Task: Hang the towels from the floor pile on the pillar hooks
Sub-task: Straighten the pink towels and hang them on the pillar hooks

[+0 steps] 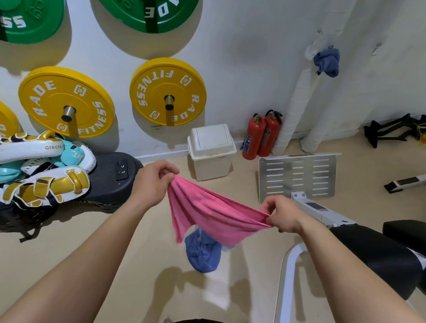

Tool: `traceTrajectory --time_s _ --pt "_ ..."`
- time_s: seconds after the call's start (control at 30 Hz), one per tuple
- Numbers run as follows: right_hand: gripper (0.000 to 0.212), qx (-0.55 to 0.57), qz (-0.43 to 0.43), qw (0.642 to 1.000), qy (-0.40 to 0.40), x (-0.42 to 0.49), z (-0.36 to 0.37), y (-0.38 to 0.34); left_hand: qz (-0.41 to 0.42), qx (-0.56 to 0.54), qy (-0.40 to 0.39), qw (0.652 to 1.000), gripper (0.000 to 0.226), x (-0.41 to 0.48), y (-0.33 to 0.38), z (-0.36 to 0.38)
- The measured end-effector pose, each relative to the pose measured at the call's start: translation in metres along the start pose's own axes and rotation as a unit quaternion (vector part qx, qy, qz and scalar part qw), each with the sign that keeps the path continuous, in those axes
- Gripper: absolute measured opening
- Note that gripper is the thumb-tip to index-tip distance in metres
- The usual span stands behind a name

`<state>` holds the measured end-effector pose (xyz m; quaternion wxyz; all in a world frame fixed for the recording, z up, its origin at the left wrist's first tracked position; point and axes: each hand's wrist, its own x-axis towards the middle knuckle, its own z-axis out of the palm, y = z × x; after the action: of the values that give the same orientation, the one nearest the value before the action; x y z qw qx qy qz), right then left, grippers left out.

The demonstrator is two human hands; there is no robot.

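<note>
A pink towel (210,213) is stretched between my two hands above the floor. My left hand (152,183) pinches its left corner and my right hand (282,215) pinches its right corner. Below it a blue towel (203,253) lies crumpled on the beige floor, partly hidden by the pink one. On the white pillar (382,75) another blue towel (327,62) hangs from a hook. A second hook (377,49) further right on the pillar is bare.
A white lidded bin (210,152) and two red fire extinguishers (262,136) stand by the wall. A perforated metal plate (297,173) leans nearby. Black bench pads (398,258) are at right. Boxing pads (39,164) lie heaped at left under wall-mounted weight plates (168,92).
</note>
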<state>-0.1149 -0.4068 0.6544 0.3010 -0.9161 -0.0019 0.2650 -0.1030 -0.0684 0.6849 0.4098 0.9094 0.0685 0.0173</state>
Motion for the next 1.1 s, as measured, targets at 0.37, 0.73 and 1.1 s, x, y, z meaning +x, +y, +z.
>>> traceTrajectory --time_s 0.37,0.73,1.1 --pt "0.028 0.093 -0.115 0.988 -0.042 -0.019 -0.002 -0.044 -0.073 0.049 0.019 0.996 0.018 0.012 -0.024 0.016" --pt "0.031 0.097 -0.054 0.993 -0.031 -0.015 0.002 -0.042 -0.080 0.037 0.050 0.995 0.017 0.030 -0.018 0.007" --pt "0.029 0.038 -0.076 0.996 0.028 -0.016 -0.010 -0.029 -0.063 0.047 0.061 0.995 0.017 0.032 -0.017 0.002"
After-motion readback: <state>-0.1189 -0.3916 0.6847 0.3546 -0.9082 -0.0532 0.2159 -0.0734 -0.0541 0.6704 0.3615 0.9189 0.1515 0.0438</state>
